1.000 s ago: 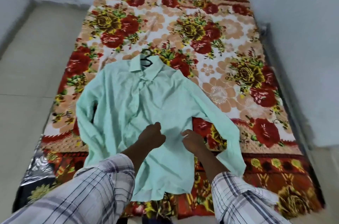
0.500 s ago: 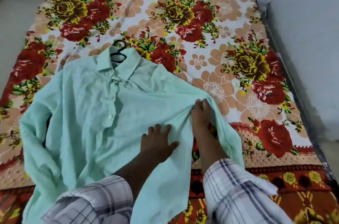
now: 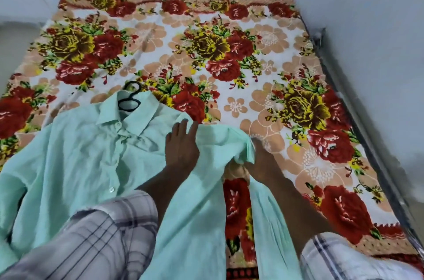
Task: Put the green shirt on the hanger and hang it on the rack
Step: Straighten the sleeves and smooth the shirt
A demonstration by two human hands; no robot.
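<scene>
1. I am watching the green shirt lying front-up on the floral blanket, with the black hanger hook poking out of its collar.
2. The left hand is pressing flat on the shirt's shoulder, fingers straight.
3. The right hand is sitting under bunched sleeve cloth. It is blurred, so I cannot tell its grip.

The left sleeve and right sleeve are pale, checked with dark lines.

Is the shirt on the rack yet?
No, the green shirt lies on the floral blanket, hanger hook showing at its collar.
</scene>
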